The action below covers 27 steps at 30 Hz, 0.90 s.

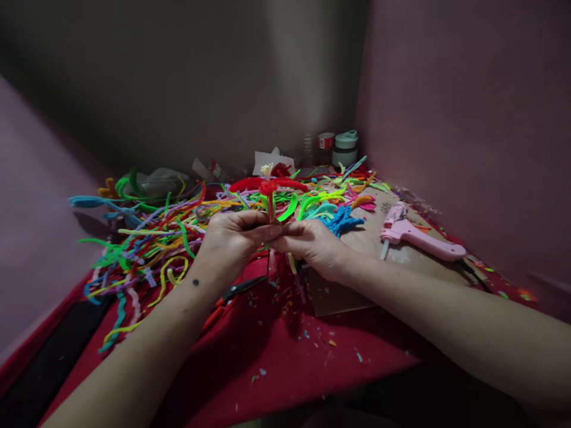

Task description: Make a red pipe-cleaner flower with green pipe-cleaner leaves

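Note:
A pipe-cleaner flower stands upright between my hands, with red fuzzy petals spread to both sides and a tuft of pale yellow stamens on top. My left hand pinches its stem from the left. From the right, the fingers of my right hand close on the same stem, touching the left fingertips. The thin lower stem shows below my fingers. Under it, a pair of scissors with dark blades and red handles lies partly behind my left wrist.
Loose coloured pipe cleaners are heaped across the left and back. A pink glue gun rests on a brown board at right. A lidded mint-green container stands at the back. Small clippings litter the red cloth.

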Each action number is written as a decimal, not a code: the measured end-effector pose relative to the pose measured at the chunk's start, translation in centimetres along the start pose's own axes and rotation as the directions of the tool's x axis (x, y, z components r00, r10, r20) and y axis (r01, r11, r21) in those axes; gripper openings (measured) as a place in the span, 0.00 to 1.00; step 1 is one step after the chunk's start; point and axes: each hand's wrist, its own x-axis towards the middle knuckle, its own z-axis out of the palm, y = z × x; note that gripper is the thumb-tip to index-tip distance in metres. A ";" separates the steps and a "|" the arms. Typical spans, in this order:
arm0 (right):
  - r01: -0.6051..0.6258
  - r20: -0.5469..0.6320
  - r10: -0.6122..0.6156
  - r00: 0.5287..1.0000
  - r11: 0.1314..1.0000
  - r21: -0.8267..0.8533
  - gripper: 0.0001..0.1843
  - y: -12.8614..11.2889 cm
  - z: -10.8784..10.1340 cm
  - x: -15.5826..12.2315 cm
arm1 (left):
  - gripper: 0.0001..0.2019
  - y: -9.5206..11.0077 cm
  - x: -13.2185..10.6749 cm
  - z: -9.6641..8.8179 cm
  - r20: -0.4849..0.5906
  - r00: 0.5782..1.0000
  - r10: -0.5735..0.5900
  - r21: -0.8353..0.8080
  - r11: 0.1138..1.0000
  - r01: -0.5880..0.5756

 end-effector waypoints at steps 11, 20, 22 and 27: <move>0.132 0.128 -0.121 0.984 0.988 -0.078 0.08 -0.1 -0.4 -0.1 | 0.16 1.0 0.0 -0.5 0.153 0.987 -0.054 -0.297 0.950 0.099; 0.014 0.163 -0.042 0.986 0.985 0.169 0.04 -0.8 0.2 -0.6 | 0.13 0.4 0.4 -0.7 0.275 0.959 -0.074 -0.541 0.812 0.218; 0.010 0.180 -0.047 0.983 0.979 0.201 0.04 -0.9 0.2 -0.7 | 0.14 0.4 0.3 -0.7 0.268 0.960 -0.083 -0.563 0.795 0.226; 0.072 0.163 -0.106 0.981 0.976 0.204 0.03 -0.5 0.1 -0.5 | 0.14 0.6 0.3 -0.6 0.296 0.955 -0.030 -0.543 0.817 0.195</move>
